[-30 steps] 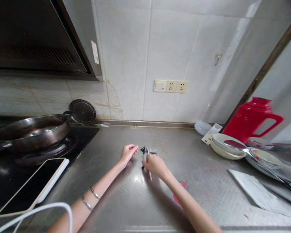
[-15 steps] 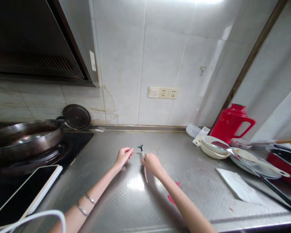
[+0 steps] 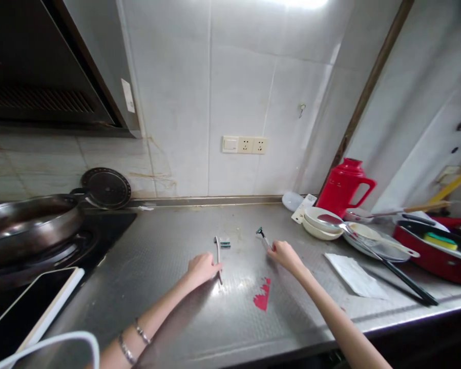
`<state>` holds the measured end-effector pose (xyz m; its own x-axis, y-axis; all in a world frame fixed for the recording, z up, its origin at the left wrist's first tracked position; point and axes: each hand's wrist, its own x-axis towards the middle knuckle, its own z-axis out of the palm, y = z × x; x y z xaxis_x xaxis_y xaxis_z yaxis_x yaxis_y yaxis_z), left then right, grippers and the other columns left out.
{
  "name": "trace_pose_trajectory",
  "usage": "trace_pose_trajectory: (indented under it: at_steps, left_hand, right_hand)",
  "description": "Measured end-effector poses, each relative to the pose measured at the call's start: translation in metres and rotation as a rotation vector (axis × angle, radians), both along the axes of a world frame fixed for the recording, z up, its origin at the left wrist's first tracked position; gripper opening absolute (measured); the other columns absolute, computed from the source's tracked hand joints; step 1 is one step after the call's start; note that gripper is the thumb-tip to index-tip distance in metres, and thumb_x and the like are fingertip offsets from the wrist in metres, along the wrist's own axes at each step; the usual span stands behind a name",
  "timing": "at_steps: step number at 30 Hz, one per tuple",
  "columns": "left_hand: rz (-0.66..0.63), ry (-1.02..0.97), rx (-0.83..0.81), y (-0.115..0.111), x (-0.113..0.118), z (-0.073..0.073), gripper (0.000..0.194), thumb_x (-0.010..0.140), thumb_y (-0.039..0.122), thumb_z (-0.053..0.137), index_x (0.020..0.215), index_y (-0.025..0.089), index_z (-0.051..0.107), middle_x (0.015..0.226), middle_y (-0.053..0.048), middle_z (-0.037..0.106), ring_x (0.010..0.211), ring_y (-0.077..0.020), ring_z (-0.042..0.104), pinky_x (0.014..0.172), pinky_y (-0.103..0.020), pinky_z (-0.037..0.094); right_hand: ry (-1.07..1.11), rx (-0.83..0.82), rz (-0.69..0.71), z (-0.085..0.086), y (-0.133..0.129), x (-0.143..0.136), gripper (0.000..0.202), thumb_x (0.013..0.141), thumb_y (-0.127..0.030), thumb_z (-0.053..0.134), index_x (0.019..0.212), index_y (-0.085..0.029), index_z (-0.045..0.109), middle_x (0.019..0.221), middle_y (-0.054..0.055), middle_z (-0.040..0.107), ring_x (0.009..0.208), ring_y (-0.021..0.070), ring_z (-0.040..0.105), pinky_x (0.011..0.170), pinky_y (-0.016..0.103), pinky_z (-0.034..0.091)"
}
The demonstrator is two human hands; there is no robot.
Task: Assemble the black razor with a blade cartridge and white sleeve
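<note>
My right hand [image 3: 286,254] is closed around the lower handle of a safety razor [image 3: 262,233], its dark green head pointing up and left, away from me. My left hand [image 3: 203,269] has its fingers pinched at a slim pale handle [image 3: 218,251] with darker ends; its exact kind is too small to tell. Just right of that handle's top, two small dark green razor blade cartridges [image 3: 225,244] lie side by side on the steel counter [image 3: 169,241]. A torn red patch [image 3: 263,295] shows on the counter between my forearms.
At left, a pan [image 3: 34,225] sits on the black stove, with a phone [image 3: 38,312] in front. On the right are a red thermos [image 3: 343,187], stacked bowls [image 3: 318,233], a long-handled ladle [image 3: 392,266], a white napkin [image 3: 355,275] and a red pot [image 3: 430,251].
My right hand has moved right with the razor. My left hand has come to the pale handle, and the two cartridges now show beside it. The view has turned slightly right.
</note>
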<state>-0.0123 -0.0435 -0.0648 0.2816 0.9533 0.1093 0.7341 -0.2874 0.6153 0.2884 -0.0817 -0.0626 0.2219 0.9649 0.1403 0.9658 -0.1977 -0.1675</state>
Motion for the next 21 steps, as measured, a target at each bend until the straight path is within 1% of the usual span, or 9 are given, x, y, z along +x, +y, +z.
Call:
trace_pose_trajectory:
  at_steps: [3,6,8,10,12,15,18,21]
  left_hand:
    - [0.019,0.024,0.025,0.0,0.007,-0.003,0.033,0.056,0.043,0.066,0.042,0.018,0.05,0.048,-0.005,0.052,0.055,-0.0215,0.056,0.058,-0.03,0.035]
    - [0.024,0.036,0.023,0.0,0.013,-0.004,0.034,0.058,0.041,0.064,0.039,0.018,0.047,0.045,-0.005,0.051,0.057,-0.0225,0.057,0.059,-0.031,0.037]
    - [0.03,0.071,0.02,-0.001,0.017,-0.004,0.032,0.06,0.038,0.063,0.039,0.017,0.048,0.047,-0.007,0.053,0.059,-0.0234,0.059,0.059,-0.031,0.038]
    - [0.013,0.148,0.018,-0.003,0.02,-0.002,0.027,0.063,0.035,0.06,0.044,0.017,0.053,0.054,-0.01,0.059,0.063,-0.0248,0.061,0.06,-0.031,0.039]
    - [-0.003,0.252,0.016,-0.005,0.021,0.0,0.023,0.068,0.033,0.055,0.054,0.016,0.06,0.064,-0.012,0.064,0.069,-0.0256,0.063,0.061,-0.031,0.04]
    - [0.006,0.38,-0.001,-0.008,0.021,0.005,0.023,0.073,0.031,0.05,0.068,0.016,0.066,0.076,-0.013,0.068,0.078,-0.0242,0.064,0.065,-0.029,0.042]
    - [0.035,0.439,-0.015,-0.013,0.019,0.011,0.027,0.077,0.032,0.047,0.076,0.016,0.068,0.08,-0.011,0.068,0.081,-0.0215,0.064,0.065,-0.026,0.042]
    - [0.038,0.427,0.011,-0.02,0.021,0.018,0.03,0.08,0.034,0.043,0.079,0.017,0.068,0.081,-0.01,0.069,0.081,-0.0198,0.064,0.066,-0.024,0.042]
  right_hand:
    - [-0.004,-0.025,-0.022,-0.004,-0.003,0.012,0.03,0.08,-0.036,0.046,0.071,-0.014,0.063,0.072,0.013,0.067,0.067,0.0188,0.061,0.053,0.023,0.031]
    - [0.006,-0.068,-0.039,-0.005,-0.002,0.014,0.03,0.08,-0.035,0.045,0.073,-0.013,0.064,0.075,0.014,0.067,0.07,0.0195,0.062,0.055,0.023,0.033]
    - [0.008,-0.087,-0.042,-0.004,-0.002,0.013,0.03,0.081,-0.034,0.044,0.074,-0.013,0.065,0.077,0.015,0.067,0.072,0.02,0.063,0.056,0.024,0.034]
    - [0.006,-0.1,-0.048,-0.001,-0.002,0.012,0.032,0.081,-0.035,0.044,0.075,-0.012,0.065,0.079,0.015,0.067,0.073,0.021,0.063,0.056,0.024,0.035]
    - [0.0,-0.105,-0.061,0.002,-0.003,0.01,0.033,0.082,-0.036,0.044,0.078,-0.012,0.065,0.081,0.016,0.067,0.075,0.022,0.063,0.057,0.025,0.036]
    - [-0.007,-0.081,-0.076,0.009,-0.007,0.005,0.033,0.083,-0.035,0.041,0.079,-0.012,0.065,0.084,0.016,0.067,0.078,0.0221,0.063,0.059,0.024,0.037]
    - [0.034,-0.035,-0.01,0.018,-0.009,-0.011,0.028,0.081,-0.029,0.043,0.075,-0.013,0.065,0.079,0.015,0.068,0.076,0.0202,0.063,0.06,0.023,0.037]
    - [0.196,0.036,0.146,0.027,-0.008,-0.041,0.028,0.08,-0.029,0.045,0.067,-0.014,0.064,0.065,0.01,0.067,0.065,0.0163,0.061,0.057,0.021,0.037]
